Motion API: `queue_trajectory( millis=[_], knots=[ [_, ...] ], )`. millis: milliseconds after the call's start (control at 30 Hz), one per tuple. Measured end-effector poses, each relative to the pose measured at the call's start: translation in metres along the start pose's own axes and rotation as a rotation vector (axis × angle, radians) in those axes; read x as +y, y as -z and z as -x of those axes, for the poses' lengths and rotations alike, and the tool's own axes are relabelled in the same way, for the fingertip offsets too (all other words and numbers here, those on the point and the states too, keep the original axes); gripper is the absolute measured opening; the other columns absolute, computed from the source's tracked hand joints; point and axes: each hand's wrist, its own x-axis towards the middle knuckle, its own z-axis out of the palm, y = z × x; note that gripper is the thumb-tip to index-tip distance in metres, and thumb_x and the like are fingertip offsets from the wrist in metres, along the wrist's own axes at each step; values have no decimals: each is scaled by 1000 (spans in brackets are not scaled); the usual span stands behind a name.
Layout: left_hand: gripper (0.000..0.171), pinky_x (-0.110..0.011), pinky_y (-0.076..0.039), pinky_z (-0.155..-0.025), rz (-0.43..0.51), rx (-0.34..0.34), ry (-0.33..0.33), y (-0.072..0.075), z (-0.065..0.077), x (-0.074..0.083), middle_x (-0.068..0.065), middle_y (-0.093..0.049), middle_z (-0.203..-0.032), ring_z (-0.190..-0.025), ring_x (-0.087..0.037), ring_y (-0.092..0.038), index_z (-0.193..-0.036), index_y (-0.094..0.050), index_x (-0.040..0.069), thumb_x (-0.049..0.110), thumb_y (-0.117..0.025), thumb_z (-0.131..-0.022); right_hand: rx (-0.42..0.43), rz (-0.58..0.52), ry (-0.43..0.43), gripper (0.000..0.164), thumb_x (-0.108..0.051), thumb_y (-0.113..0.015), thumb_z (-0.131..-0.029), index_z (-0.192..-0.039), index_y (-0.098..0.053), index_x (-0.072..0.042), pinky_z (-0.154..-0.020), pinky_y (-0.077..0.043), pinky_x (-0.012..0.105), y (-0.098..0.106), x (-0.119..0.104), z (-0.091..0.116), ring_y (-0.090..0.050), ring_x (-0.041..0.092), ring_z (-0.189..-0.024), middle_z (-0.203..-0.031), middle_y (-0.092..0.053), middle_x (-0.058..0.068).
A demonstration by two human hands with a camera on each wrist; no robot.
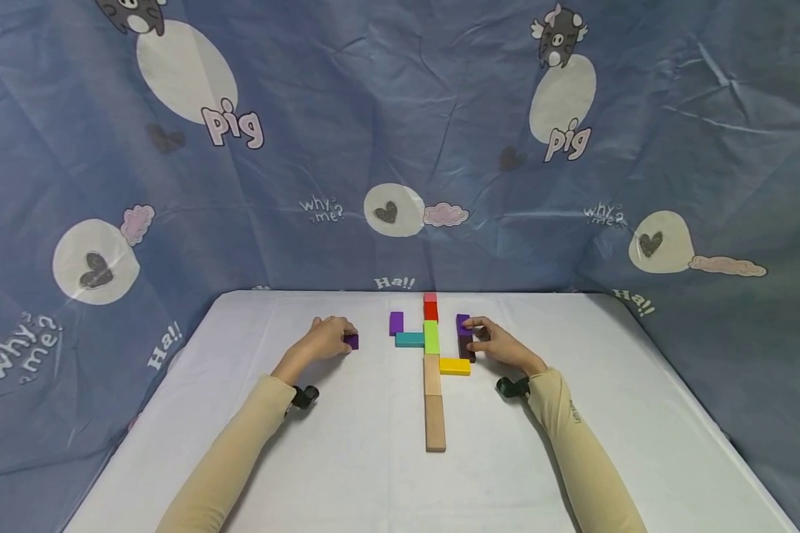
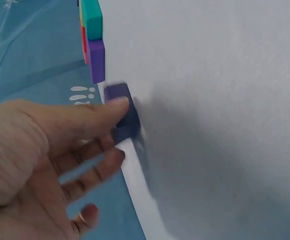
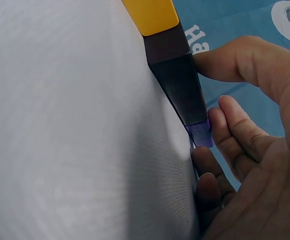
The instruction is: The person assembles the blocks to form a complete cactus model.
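My left hand (image 1: 323, 339) pinches a small dark purple block (image 2: 117, 91) between thumb and fingers, low over the table and left of the block figure. On the other side, my right hand (image 1: 501, 345) rests against a black block (image 3: 179, 90) and a purple block (image 1: 463, 322) set end to end. Its thumb meets the black block's side and its fingertips lie at the purple one. Close by, a yellow block (image 1: 455, 366) joins the central column, near the black block's front end. A teal block (image 1: 410, 340) and a second purple block (image 1: 396, 323) form the left branch.
The central column runs from a pink block (image 1: 430, 297) and a red block (image 1: 430, 312) through a lime green block (image 1: 431, 337) to two plain wooden blocks (image 1: 435, 422). A white cloth covers the table (image 1: 307, 474); a blue printed curtain (image 1: 400, 133) hangs behind it.
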Motion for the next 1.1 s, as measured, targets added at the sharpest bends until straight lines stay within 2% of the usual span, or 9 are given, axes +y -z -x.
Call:
queue_trajectory(
  millis=[100, 267, 400, 533, 667, 767, 900, 1100],
  knots=[
    [37, -49, -32, -90, -31, -1, -46, -1, -3, 2, -10, -66, -119, -110, -31, -57, -119, -69, 8, 15, -74, -84, -2, -2, 4, 50, -19, -69, -89, -133, -48, -17, -104, -34, 49, 1, 2, 0, -41, 31, -122, -141, -46, 10],
    [37, -48, -32, -88, -38, 9, -56, -2, -2, 2, -9, -66, -120, -110, -30, -57, -120, -69, 9, 16, -74, -84, -4, 9, 7, 50, -19, -69, -89, -133, -48, -17, -100, -35, 46, 1, 2, -1, -42, 30, -119, -140, -47, 11],
    [39, -50, -33, -89, -72, 57, -62, -5, 0, 1, -10, -64, -124, -114, -31, -56, -121, -68, 9, 21, -74, -85, 7, 11, -5, 50, -19, -69, -88, -133, -48, -17, -100, -34, 45, 2, 0, -2, -42, 30, -117, -139, -48, 10],
    [33, -50, -33, -91, -124, 121, -64, -8, 8, 0, -8, -66, -122, -114, -28, -57, -116, -71, 11, 23, -73, -86, 4, 7, -11, 51, -18, -70, -88, -134, -48, -18, -100, -33, 45, 2, 1, -2, -42, 29, -117, -139, -48, 10],
    [27, -50, -35, -91, -177, 171, -110, -11, 21, 2, -6, -67, -121, -114, -27, -58, -114, -71, 12, 18, -69, -88, 1, 15, -13, 51, -19, -70, -88, -134, -48, -17, -100, -33, 46, 1, 1, -1, -41, 29, -118, -140, -48, 10],
    [27, -50, -36, -90, -206, 176, -132, -13, 30, 7, -7, -66, -123, -114, -27, -58, -115, -70, 11, 18, -66, -90, 3, 15, -18, 51, -19, -69, -88, -134, -48, -17, -101, -33, 46, 1, 1, 0, -41, 29, -119, -140, -47, 10],
    [31, -50, -36, -90, -237, 148, -126, -15, 39, 15, -8, -64, -126, -116, -27, -58, -120, -68, 9, 21, -63, -93, 4, 15, -12, 51, -19, -69, -88, -134, -48, -17, -101, -34, 45, 1, 1, -1, -41, 30, -119, -140, -47, 10],
    [45, -54, -35, -94, -230, 80, -92, -17, 40, 22, -13, -53, -141, -126, -32, -51, -134, -56, 4, 26, -59, -95, 1, 14, -13, 52, -20, -70, -88, -135, -47, -17, -101, -34, 48, 0, 2, -2, -41, 30, -120, -140, -47, 10]
  ],
)
